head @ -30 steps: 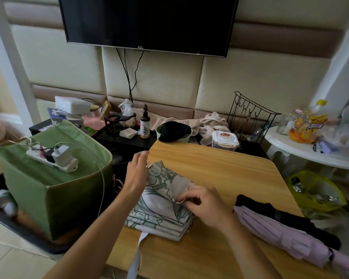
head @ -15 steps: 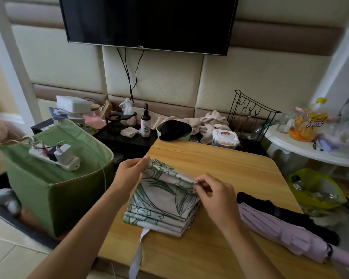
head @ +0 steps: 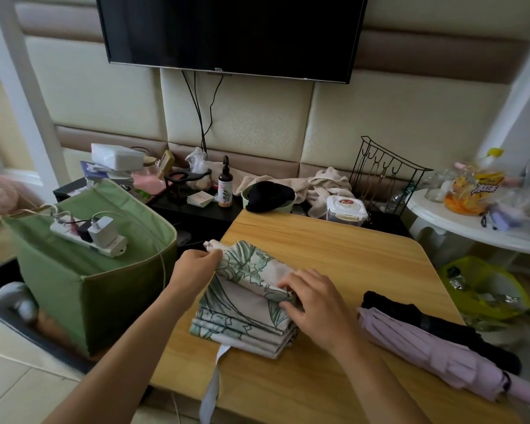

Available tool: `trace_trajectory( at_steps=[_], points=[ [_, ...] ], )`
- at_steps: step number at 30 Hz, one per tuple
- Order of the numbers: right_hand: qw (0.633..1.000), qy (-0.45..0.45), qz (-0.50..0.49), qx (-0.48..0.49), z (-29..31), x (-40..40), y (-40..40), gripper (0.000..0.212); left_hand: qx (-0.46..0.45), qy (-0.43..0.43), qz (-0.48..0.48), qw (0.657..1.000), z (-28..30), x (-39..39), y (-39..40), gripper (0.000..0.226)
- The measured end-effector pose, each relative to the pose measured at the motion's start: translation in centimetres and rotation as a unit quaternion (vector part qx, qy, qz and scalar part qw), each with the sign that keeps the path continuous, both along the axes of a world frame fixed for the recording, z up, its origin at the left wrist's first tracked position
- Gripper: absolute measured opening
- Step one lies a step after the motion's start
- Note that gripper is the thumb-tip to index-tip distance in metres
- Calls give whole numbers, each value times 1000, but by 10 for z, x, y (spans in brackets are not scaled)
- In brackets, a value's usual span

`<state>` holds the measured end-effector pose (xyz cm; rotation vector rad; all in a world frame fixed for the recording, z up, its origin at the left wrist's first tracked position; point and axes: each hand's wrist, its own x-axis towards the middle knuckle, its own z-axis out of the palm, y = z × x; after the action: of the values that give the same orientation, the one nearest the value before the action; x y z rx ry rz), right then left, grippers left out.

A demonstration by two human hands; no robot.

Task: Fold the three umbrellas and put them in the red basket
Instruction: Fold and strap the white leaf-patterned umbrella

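Leaf-printed cloth of the first umbrella (head: 245, 301) lies on the desk (head: 334, 249), half pleated; the left hand (head: 193, 267) pinches its far end, and the right hand (head: 312, 301), which half a second ago pinched a fold higher up, now presses curled fingers (head: 288, 283) onto it. Lilac umbrella (head: 435, 350) and black umbrella (head: 441, 328) wait at right; no red basket shows.

Left hand (head: 193, 264) pinching; right hand (head: 315, 304) curled, pressing down.
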<state>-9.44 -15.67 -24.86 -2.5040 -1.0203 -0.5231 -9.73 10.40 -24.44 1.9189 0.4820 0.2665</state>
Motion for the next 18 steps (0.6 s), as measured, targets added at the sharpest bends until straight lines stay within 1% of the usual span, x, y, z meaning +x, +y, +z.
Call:
trace_trajectory(
  at_steps=[2, 4, 6, 8, 10, 11, 12, 13, 15, 16, 18],
  points=[
    [999, -36, -1, 7, -1, 1, 2, 18, 112, 13, 11, 994, -1, -1, 3, 59],
    [997, -70, -10, 19, 4, 1, 2, 17, 240, 16, 20, 970, -1, -4, 5, 67],
    [995, -92, -11, 22, 8, 1, 2, 16, 332, 6, 47, 942, -2, -7, 2, 68],
    [996, -90, 6, 14, 10, -1, 3, 12, 402, 18, 71, 913, -4, -10, -3, 60],
    [997, -66, 31, -1, 8, -1, 3, 4, 451, 36, 91, 887, -6, -11, -9, 49],
    [998, -45, 37, -12, 8, -1, 2, 7, 463, 27, 99, 880, -7, -11, -12, 42],
    [999, -21, 42, -26, 7, -1, 1, 10, 472, -2, 99, 876, -7, -10, -15, 34],
    [998, 5, 46, -42, 7, 0, 0, 12, 475, -53, 80, 875, -6, -9, -19, 29],
    [994, 51, 55, -77, 7, -1, 0, 14, 468, -164, -23, 868, -5, -6, -28, 29],
    [992, 68, 58, -91, 7, -2, 0, 14, 461, -190, -87, 862, -6, -4, -32, 34],
    [987, 95, 64, -113, 9, -3, 0, 12, 465, -182, -193, 844, -15, -1, -40, 47]
  ],
)
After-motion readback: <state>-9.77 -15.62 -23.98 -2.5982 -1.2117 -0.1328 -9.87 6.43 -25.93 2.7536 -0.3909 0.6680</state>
